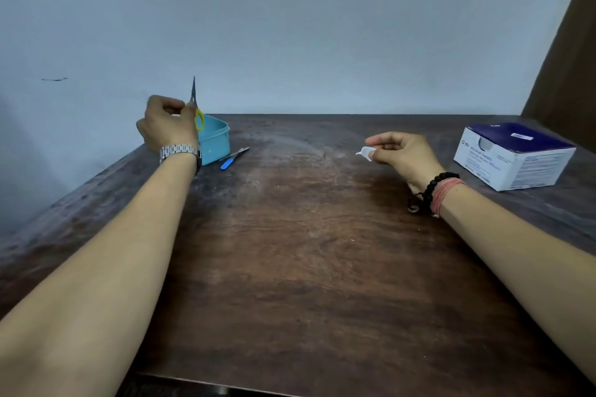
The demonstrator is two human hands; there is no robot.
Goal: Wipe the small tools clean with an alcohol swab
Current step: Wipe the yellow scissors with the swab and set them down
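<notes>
Currently small scissors (pixel 194 97) are pinched upright by the left hand (pixel 167 126) near the desk's (pixel 306 267) far left corner; the swab (pixel 364 151), pinched loosely by the right hand (pixel 403 155), could be snagged on the points.

Views: I have one, a head-worn wide-angle camera.
Facing: I look forward and slightly down across the wooden table (pixel 306 267) toward the pale wall (pixel 290 26).
Nearness: both forearms run in from the bottom corners; the left hand (pixel 167 126) and right hand (pixel 403 155) sit mid-frame.
Overlap: no second view to compare.
</notes>
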